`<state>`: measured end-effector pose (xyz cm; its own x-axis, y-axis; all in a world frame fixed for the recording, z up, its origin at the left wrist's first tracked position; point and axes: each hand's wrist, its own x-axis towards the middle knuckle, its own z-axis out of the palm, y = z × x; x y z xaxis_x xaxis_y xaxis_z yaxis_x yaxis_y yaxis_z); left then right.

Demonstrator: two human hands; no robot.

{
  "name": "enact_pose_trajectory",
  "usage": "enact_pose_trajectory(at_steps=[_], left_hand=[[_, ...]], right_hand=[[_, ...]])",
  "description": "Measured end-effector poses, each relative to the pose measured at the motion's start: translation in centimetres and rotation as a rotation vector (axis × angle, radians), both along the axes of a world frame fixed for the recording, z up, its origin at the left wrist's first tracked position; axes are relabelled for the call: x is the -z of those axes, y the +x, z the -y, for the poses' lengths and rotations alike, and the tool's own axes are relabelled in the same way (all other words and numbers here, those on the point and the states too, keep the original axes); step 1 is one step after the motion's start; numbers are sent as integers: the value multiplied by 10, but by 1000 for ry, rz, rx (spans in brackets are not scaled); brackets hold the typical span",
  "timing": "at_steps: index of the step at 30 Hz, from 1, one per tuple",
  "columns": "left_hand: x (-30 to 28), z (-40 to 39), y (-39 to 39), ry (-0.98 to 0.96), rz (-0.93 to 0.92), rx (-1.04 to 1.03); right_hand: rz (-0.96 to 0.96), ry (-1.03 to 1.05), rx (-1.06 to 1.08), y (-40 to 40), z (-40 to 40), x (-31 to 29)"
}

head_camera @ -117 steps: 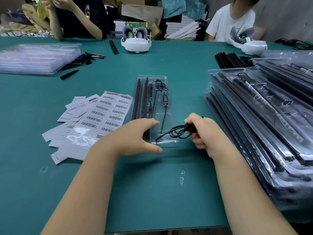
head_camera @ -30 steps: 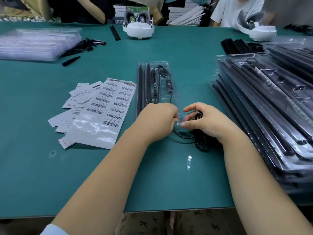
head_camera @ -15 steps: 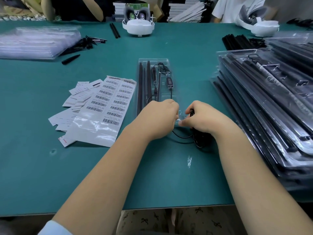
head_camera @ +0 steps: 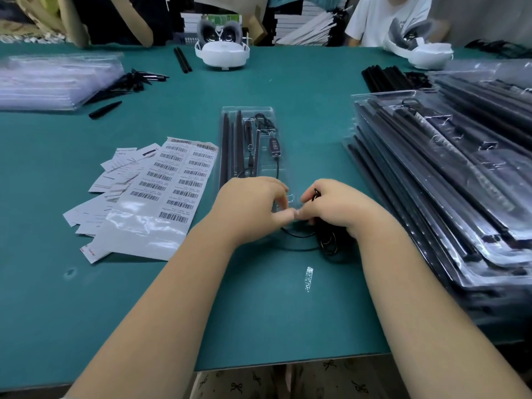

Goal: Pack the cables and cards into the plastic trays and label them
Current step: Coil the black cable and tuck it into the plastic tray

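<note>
Right hand (head_camera: pixel 336 210) grips the coiled cable (head_camera: pixel 326 240); left hand (head_camera: pixel 253 208) pinches something tiny, can't tell what. We keep the coil tight, seat it at the tray's (head_camera: pixel 247 110) 6 o'clock end.

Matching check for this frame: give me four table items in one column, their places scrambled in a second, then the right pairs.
1. barcode label sheet
2. stack of filled trays
3. white headset
4. open tray

A. far edge, centre
B. right side
C. in front of both hands
D. left of the open tray

Pairs: 1-D, 2-B, 3-A, 4-C
</note>
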<state>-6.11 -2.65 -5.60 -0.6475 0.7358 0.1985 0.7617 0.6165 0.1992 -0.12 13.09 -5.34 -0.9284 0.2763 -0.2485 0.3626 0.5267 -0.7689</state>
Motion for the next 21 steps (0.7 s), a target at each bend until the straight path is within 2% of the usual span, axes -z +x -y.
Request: enact_pose_trajectory(at_steps=[10,13,16,21], left_hand=[[-2,-10,6,-138,-58,9],[1,-11,12,-183,-156,-37],[5,-13,17,-219,-179,-78],[6,-10,12,-133,-27,-88]], right_hand=[[72,-126,28,-4,-9,-6],[91,-46,24,-6,-8,-6],[106,10,39,-8,-5,-6],[116,127,5,-9,5,-8]])
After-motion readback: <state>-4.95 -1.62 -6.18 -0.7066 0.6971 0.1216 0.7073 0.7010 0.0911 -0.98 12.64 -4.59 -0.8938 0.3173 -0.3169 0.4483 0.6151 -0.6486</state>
